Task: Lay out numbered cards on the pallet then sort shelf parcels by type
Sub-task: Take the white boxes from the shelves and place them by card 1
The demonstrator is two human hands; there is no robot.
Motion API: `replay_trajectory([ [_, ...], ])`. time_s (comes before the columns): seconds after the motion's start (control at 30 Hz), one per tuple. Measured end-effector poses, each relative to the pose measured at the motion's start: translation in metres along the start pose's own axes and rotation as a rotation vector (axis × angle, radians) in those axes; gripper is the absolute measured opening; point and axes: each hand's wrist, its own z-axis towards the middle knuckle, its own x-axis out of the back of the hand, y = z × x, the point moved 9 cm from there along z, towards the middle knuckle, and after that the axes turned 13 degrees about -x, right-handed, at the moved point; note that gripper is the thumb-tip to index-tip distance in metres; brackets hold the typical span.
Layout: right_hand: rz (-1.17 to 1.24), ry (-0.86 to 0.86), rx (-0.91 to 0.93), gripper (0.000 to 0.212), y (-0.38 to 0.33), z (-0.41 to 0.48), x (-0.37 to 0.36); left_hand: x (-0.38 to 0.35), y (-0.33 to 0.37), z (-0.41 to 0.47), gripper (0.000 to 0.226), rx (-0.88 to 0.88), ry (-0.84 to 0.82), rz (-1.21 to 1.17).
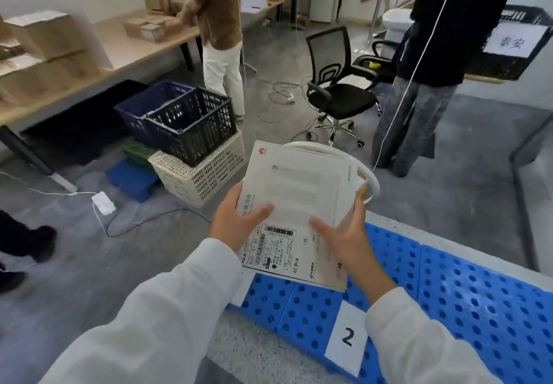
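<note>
both hands (239, 222) grip white parcel (296, 204) over pallet (478, 294)

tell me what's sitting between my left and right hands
In the head view, a stack of flat white parcels fills that gap; the left hand and the right hand grip its opposite edges.

white card (239, 289): number hidden under parcel (296, 192) | label (276, 249): print unreadable | boxes (45, 39): blurred

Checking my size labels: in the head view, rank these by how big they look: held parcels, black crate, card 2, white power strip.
1. held parcels, though nearest the camera, so its lead is unsure
2. black crate
3. card 2
4. power strip
</note>
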Motion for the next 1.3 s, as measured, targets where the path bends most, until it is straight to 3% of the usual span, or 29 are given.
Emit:
replay_trajectory([
  [0.67, -0.032, 0.240, -0.124, 0.098, -0.009, 0.114, -0.057, 0.003, -0.075, 0.159, 0.054, 0.052, -0.248, 0.009],
  [0.87, -0.057, 0.311, -0.150, 0.093, -0.006, 0.133, -0.067, -0.005, -0.100, 0.183, 0.049, 0.111, -0.351, -0.031],
  [1.3, -0.123, 0.328, -0.244, 0.092, 0.013, 0.151, -0.074, -0.013, -0.126, 0.193, 0.052, 0.151, -0.393, -0.057],
])
